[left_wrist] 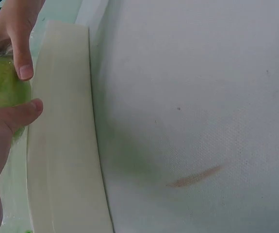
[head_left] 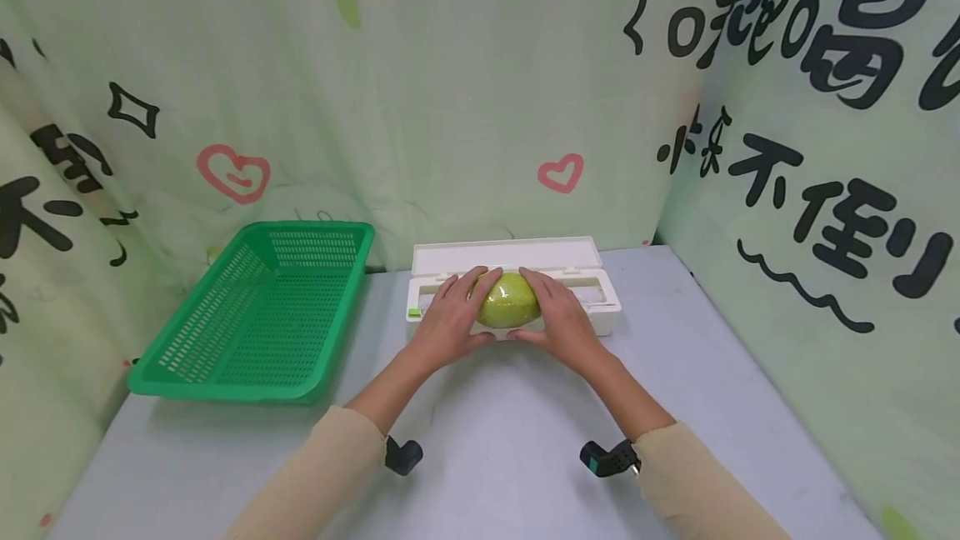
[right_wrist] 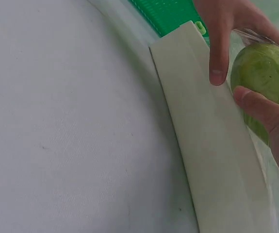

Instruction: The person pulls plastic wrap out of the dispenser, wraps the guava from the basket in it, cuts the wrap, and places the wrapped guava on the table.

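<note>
A rounded green fruit (head_left: 510, 302), its exact kind unclear, is covered in shiny clear film with wrinkles at its edge. My left hand (head_left: 447, 322) grips it from the left, and my right hand (head_left: 564, 325) grips it from the right. Both thumbs lie on the near side, with the other fingers over the top and far side. Under the fruit is a long white cling film dispenser (head_left: 609, 307), its lid (head_left: 506, 254) raised at the back. In the left wrist view the dispenser's plain front wall (left_wrist: 64, 136) runs beside the fruit.
To the left, a green plastic basket (head_left: 326, 357) with slotted walls stands on the white table (head_left: 517, 457). A small green piece (head_left: 414, 312) sits at the dispenser's left end. Printed curtains (head_left: 450, 107) hang behind the table and at both sides.
</note>
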`<state>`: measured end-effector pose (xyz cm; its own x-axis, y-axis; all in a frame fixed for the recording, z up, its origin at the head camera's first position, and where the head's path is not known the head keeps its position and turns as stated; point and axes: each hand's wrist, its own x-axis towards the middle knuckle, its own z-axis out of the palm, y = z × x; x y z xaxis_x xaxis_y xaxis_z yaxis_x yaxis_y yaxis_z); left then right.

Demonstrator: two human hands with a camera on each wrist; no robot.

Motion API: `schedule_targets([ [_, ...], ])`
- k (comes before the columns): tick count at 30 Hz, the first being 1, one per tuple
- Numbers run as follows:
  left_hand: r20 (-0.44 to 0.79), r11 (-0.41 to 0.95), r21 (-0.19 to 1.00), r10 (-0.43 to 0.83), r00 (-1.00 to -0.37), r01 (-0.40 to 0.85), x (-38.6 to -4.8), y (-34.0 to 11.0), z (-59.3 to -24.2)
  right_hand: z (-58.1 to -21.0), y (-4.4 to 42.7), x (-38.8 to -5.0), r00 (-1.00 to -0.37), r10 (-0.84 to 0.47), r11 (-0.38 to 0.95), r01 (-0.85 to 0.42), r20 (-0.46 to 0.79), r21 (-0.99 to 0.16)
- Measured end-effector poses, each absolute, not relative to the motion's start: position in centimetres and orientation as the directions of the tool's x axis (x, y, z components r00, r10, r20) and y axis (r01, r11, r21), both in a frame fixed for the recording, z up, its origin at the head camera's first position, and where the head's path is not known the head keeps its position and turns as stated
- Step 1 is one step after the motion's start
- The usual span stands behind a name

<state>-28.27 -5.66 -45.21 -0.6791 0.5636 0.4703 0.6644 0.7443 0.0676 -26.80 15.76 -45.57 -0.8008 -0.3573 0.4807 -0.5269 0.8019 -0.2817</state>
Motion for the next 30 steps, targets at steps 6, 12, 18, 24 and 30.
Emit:
schedule_targets([
  [6, 0.478, 0.758, 0.062, 0.548, -0.686, 0.649, -28.5, -5.5, -45.2, -45.7, 16.0, -27.1, -0.808, -0.347, 0.8, -0.52, 0.476, -0.299],
  [12, 0.491, 0.761, 0.102, 0.522, -0.697, 0.641, -28.2, -5.5, -44.9, -45.2, 16.0, -26.9, -0.808, -0.35, 0.79, -0.527, 0.475, -0.314],
  [18, 0.487, 0.762, 0.116, 0.516, -0.705, 0.637, -28.1, -5.6, -44.4, -44.5, 16.0, -26.8, -0.8, -0.351, 0.776, -0.539, 0.486, -0.326],
  [24, 0.481, 0.758, 0.125, 0.519, -0.707, 0.641, -28.2, -5.6, -43.8, -44.1, 15.9, -26.9, -0.809, -0.343, 0.783, -0.527, 0.477, -0.331],
  [30, 0.495, 0.747, 0.133, 0.519, -0.697, 0.651, -28.4, -5.7, -43.2, -43.3, 15.8, -27.0, -0.815, -0.338, 0.786, -0.519, 0.47, -0.336],
])
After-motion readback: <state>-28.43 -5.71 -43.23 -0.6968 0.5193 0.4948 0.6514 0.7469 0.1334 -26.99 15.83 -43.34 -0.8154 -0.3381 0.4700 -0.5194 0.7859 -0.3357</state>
